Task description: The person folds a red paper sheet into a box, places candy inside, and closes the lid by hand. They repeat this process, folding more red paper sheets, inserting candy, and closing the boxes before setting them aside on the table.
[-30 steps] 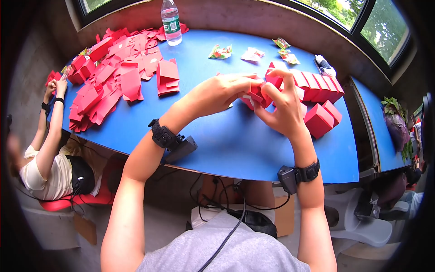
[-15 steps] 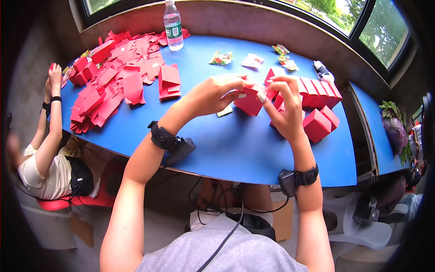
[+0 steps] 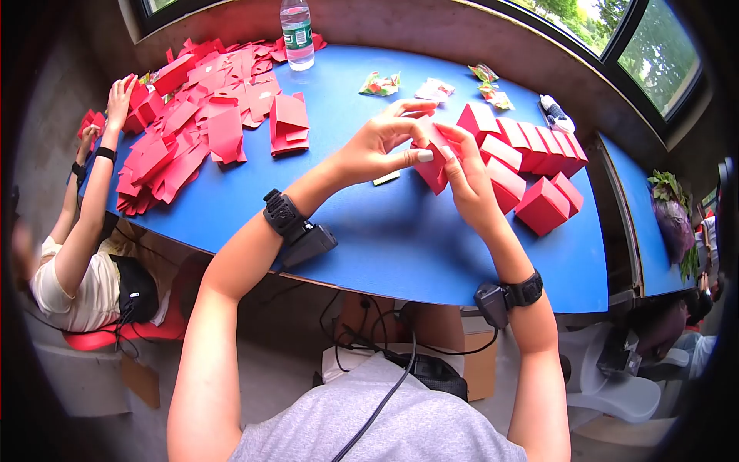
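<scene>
A red paper box (image 3: 431, 171) is held up between both hands over the middle of the blue table (image 3: 362, 246). My left hand (image 3: 389, 142) grips its left side, with the thumb on the near face and fingers bent over the top. My right hand (image 3: 471, 179) is closed on the right side, fingertips at the upper edge. The hands hide part of the box. Just right of my right hand stand several folded red boxes (image 3: 542, 206), grouped together. A small yellowish strip (image 3: 387, 178) lies below my left hand.
A large pile of flat red cardboard pieces (image 3: 181, 115) covers the table's left side, beside a partly folded red box (image 3: 289, 127). Behind are a water bottle (image 3: 298, 37), small wrapped packets (image 3: 380, 83) and a dark-and-white object (image 3: 556, 114). At far left, another person's hands (image 3: 119, 102) handle red pieces.
My right hand has moved left from beside the standing boxes onto the held box. The box is now turned more edge-on. The other person's hands have shifted, one reaching toward the pile.
</scene>
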`<action>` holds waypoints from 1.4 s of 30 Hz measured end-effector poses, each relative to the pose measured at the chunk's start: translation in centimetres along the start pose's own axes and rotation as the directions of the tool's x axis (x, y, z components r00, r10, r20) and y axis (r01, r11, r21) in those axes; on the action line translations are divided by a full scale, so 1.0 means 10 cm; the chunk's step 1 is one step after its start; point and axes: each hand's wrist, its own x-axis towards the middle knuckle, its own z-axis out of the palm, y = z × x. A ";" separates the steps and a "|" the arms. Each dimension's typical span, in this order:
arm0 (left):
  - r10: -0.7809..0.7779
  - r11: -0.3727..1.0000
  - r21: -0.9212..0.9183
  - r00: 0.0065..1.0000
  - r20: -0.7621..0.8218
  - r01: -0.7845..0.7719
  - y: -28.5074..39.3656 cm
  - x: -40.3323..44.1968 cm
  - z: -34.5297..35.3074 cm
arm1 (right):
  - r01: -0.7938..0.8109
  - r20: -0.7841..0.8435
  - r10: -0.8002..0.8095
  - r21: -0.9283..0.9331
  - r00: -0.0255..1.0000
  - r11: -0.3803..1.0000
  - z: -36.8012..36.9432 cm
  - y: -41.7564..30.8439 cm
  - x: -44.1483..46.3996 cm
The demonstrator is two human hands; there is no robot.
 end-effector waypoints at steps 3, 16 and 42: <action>-0.076 0.980 -0.179 0.996 0.046 0.083 0.03 0.00 0.01 | 0.006 -0.024 -0.006 0.003 1.000 1.000 0.05 -0.04 -0.02; -0.213 0.902 -0.361 0.972 0.101 0.235 -0.09 -0.03 -0.06 | 0.196 0.025 -0.196 -0.246 0.980 0.949 -0.06 -0.12 0.03; -0.238 0.905 -0.347 0.969 0.070 0.247 -0.05 -0.04 0.01 | -0.093 0.108 0.076 0.167 0.991 0.982 -0.02 -0.03 0.01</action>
